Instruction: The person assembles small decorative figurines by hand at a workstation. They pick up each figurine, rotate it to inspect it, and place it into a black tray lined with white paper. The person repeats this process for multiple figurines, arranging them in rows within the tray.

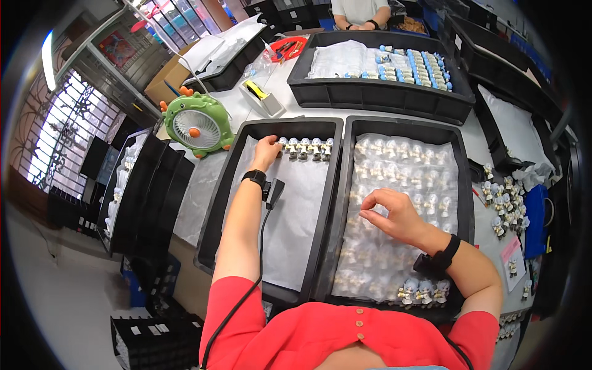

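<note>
My left hand (266, 152) reaches to the far left corner of the left black tray (209, 242). Its fingers are closed on a small figurine (282, 145) at the left end of a row, partly hidden by the fingertips. The other figurines (316, 148) in that row have pale heads and dark bases and lie side by side on a white sheet (283, 216). Over the right black tray (348, 166) hovers my right hand (398, 216), thumb and forefinger curved with a slight gap and nothing visible between them. Under it, a translucent sheet (364, 250) covers rows of similar figurines.
Three uncovered figurines (424, 291) lie at the right tray's near end. Beyond stands another black tray (382, 105) with blue-and-white figurines. A green fan (197, 123) and a tape dispenser (264, 102) are at the far left. Loose figurines (507, 200) pile up at right. Opposite, a person (362, 13) works.
</note>
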`<state>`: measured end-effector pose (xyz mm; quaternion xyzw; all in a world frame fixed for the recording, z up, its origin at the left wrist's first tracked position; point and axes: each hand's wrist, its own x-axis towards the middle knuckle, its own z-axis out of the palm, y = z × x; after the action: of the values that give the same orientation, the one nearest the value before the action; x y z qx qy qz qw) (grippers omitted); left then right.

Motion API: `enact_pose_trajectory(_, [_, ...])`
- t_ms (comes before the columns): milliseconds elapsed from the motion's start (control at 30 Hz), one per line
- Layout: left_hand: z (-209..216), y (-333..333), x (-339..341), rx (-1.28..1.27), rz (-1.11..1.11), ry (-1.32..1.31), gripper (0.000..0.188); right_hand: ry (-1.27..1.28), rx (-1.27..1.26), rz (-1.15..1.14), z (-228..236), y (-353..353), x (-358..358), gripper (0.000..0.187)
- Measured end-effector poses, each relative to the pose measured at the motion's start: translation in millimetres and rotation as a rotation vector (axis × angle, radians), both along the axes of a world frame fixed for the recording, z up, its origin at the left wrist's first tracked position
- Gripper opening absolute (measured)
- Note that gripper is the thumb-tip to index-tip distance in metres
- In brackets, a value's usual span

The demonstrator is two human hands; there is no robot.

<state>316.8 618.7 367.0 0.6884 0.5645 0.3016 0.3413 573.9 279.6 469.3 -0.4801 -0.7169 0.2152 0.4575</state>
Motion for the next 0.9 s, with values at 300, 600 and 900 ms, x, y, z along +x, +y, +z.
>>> enact_pose_trajectory(300, [95.6,-109.3,26.9,-0.113,-0.139,-0.299,0.044,-0.004,-0.093,-0.097,-7.5,9.9,14.8,0.01])
enact_pose_trajectory(600, [162.6,-288.4,42.1,-0.407,-0.581,-0.596,0.036,-0.243,-0.616,0.343,6.3,-11.5,-0.3,0.016])
enact_pose_trajectory(900, [123.2,-302.3,61.4,-0.528,-0.566,-0.699,0.031,-0.813,-0.816,0.476,51.1,-41.4,7.4,0.033])
